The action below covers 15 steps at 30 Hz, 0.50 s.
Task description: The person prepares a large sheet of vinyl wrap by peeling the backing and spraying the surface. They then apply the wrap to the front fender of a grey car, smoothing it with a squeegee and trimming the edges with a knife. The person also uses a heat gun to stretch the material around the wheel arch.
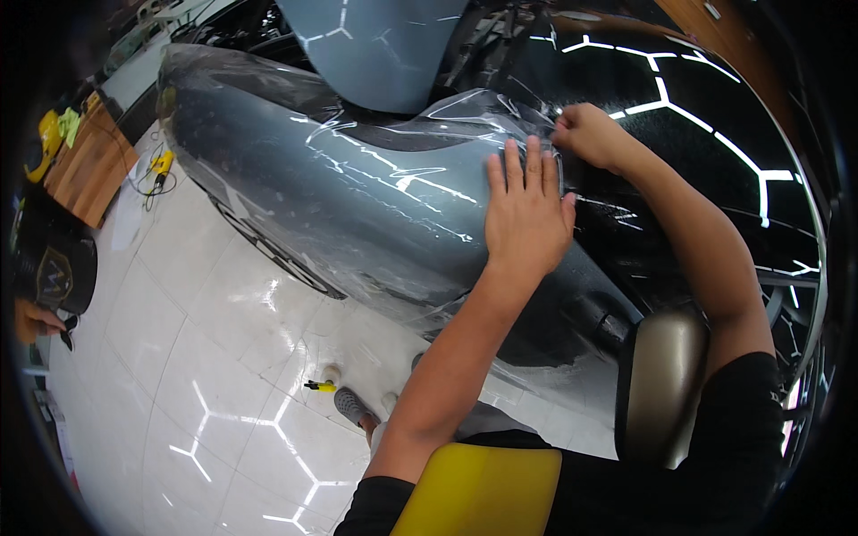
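Observation:
A sheet of clear film point(478, 112) lies over the grey-blue car fender point(402, 205), creased and lifted into loose folds along its upper edge. My left hand point(530, 214) rests on the film-covered fender, palm down with the fingers stretched out. Just to its right and farther up, my right hand point(592, 137) is closed, its fingertips pinching the edge of the film beside the dark windshield area. Bubbles and streaks show under the film along the fender's lower side.
A bronze-coloured side mirror point(663, 384) juts out near my right arm. A raised grey-blue panel point(375, 54) stands beyond the fender. On the tiled floor lies a yellow-and-black tool point(320, 386). Farther left are a wooden box point(91, 165) and a black container point(58, 272).

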{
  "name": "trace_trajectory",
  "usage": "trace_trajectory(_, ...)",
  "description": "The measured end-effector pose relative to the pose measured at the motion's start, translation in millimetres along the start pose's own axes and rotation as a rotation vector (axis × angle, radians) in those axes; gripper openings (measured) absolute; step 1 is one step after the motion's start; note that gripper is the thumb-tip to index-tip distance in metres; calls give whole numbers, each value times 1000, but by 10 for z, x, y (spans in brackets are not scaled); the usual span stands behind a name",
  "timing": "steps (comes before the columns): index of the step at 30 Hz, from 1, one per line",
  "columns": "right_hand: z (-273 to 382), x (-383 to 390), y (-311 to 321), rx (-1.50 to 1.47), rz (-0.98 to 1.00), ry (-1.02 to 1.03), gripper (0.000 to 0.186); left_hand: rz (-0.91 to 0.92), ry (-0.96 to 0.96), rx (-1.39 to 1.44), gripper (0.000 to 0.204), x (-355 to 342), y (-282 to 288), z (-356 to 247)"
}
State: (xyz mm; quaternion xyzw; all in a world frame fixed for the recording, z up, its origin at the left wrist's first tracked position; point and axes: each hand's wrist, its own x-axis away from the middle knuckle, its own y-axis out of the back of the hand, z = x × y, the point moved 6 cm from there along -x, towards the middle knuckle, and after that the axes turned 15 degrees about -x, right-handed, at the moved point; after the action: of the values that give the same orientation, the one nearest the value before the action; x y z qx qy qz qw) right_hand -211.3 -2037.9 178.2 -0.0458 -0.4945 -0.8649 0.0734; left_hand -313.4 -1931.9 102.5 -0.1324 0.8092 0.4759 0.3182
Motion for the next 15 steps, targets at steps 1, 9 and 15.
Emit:
trace_trajectory(1,-59,-8,48,7,-10,33,16,-12,79,-14,60,28,66,72)
trace_trajectory(9,84,193,238,295,-92,110,18,85,169,-50,64,56,159,67)
trace_trajectory(15,2206,1549,-560,-95,502,970,45,121,215,-174,58,-4,164,457)
